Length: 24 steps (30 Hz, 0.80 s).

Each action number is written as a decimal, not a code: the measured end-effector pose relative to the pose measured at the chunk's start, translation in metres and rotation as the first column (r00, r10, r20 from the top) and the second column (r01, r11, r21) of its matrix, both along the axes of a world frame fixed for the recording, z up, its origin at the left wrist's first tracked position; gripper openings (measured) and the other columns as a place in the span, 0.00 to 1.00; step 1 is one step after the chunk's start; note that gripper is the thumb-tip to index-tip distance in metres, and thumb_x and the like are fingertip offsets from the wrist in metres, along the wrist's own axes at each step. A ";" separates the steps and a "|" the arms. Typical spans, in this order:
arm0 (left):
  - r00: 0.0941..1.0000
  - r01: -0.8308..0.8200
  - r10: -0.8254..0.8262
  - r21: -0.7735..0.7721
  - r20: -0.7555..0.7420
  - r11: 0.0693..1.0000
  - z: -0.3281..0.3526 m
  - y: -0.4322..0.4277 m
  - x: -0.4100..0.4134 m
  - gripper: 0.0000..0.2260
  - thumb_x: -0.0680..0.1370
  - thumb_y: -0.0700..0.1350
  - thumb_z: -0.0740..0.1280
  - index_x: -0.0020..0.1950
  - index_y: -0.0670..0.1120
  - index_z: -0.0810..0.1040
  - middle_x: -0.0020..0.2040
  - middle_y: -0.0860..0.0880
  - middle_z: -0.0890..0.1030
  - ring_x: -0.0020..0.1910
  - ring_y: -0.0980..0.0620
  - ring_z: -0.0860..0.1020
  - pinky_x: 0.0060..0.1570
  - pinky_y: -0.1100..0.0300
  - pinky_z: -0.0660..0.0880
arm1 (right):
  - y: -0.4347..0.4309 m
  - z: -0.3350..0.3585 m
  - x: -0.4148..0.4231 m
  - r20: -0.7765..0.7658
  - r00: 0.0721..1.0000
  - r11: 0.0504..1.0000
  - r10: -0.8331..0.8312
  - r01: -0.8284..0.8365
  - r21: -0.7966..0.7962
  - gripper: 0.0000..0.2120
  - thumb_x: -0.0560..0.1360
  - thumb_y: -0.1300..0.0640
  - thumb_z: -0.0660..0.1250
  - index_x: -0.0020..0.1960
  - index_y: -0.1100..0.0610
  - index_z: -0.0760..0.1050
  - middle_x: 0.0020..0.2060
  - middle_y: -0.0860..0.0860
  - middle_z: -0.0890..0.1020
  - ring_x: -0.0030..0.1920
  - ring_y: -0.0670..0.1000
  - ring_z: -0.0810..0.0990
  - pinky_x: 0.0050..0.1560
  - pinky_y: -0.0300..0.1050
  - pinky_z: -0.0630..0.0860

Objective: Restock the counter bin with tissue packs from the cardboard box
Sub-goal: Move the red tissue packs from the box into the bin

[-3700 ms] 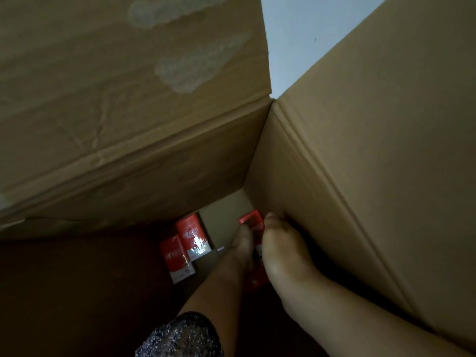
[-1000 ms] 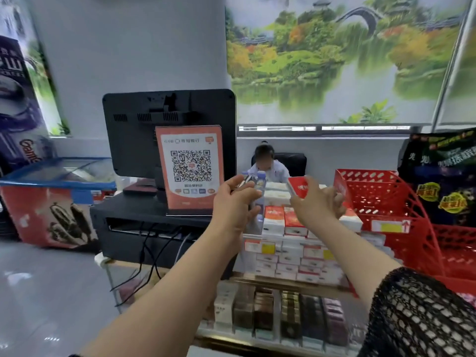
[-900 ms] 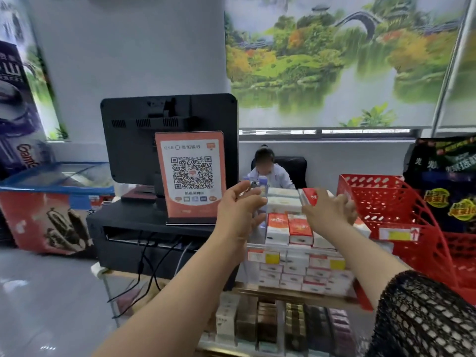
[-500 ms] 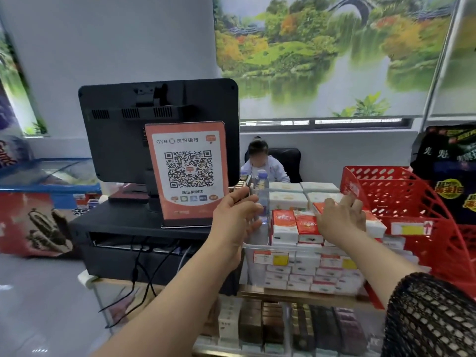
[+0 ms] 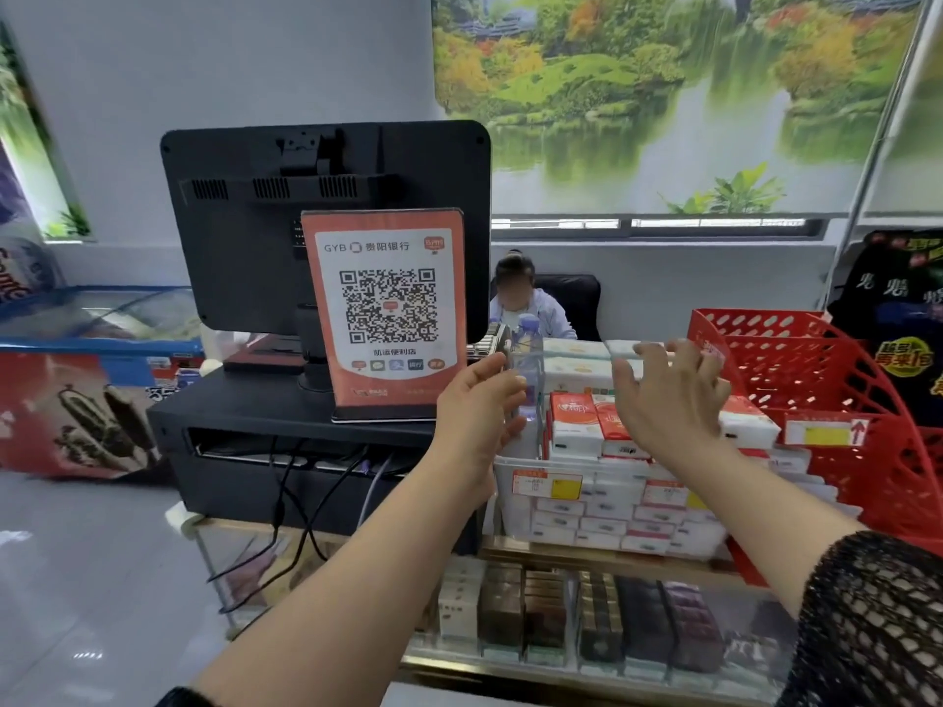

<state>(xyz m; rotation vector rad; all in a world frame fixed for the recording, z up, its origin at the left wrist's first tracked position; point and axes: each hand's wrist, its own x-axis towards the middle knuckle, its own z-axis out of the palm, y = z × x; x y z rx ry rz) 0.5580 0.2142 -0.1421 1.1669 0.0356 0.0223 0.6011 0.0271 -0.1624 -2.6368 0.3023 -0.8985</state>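
Head view: we hover right hand (image 5: 663,400), spread and empty, just above upright tissue packs (image 5: 576,423) in counter bin (image 5: 515,497), left hand (image 5: 479,415) spread beside.

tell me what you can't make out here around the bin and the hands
All in the head view:
- Tissue packs: the right hand covers those beneath it, so contact is unclear.
- Near left corner of the clear bin: hidden by the left hand.
- Price label on the bin: print too small to read.
- The cardboard box: outside the frame.
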 end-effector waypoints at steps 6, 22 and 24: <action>0.990 -0.108 0.108 0.005 -0.088 0.994 -0.012 0.004 -0.016 0.02 0.76 0.47 0.67 0.48 0.53 0.77 0.46 0.53 0.79 0.48 0.54 0.77 0.48 0.56 0.76 | 0.063 0.021 -0.029 0.233 0.845 0.546 0.482 -0.497 0.675 0.13 0.80 0.49 0.52 0.45 0.51 0.73 0.44 0.49 0.75 0.47 0.51 0.72 0.49 0.46 0.67; 0.875 -0.283 0.302 0.106 -0.379 0.953 -0.151 0.045 -0.114 0.07 0.76 0.52 0.65 0.45 0.48 0.76 0.40 0.51 0.76 0.37 0.53 0.73 0.38 0.59 0.69 | 0.119 -0.113 -0.125 -0.032 0.708 0.286 0.706 -0.243 0.927 0.27 0.79 0.38 0.50 0.70 0.53 0.66 0.68 0.52 0.70 0.68 0.53 0.67 0.69 0.55 0.61; 0.837 -0.286 0.322 0.149 -0.443 0.947 -0.195 0.048 -0.123 0.09 0.76 0.53 0.65 0.47 0.48 0.76 0.40 0.51 0.75 0.36 0.54 0.72 0.39 0.58 0.72 | 0.120 -0.158 -0.135 -0.089 0.704 0.318 0.704 -0.201 0.927 0.29 0.78 0.37 0.49 0.71 0.52 0.65 0.70 0.52 0.68 0.70 0.54 0.66 0.70 0.57 0.60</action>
